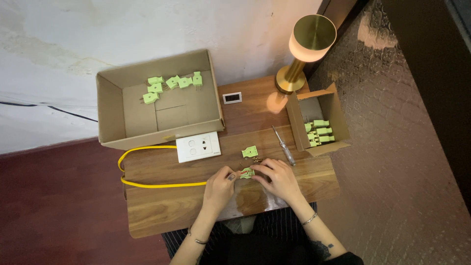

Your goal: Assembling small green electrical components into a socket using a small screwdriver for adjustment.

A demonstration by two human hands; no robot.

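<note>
Both the left hand [220, 184] and the right hand [278, 175] pinch a small green plug half [247, 172] between their fingertips, just above the wooden table [162, 206]. Another green plug half [249, 152] lies just beyond, a screwdriver [283, 145] to its right and a yellow cable [147, 183] leading left.

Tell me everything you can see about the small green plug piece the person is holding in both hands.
The green plug piece is a small, pale green part that looks like moulded plastic, of the same kind as those in the two cardboard boxes. It sits low over the wooden table, near its middle, pinched between the fingertips of the left hand and the right hand. A similar green piece lies on the table just beyond it, apart. Finer detail is too small to tell.
</note>
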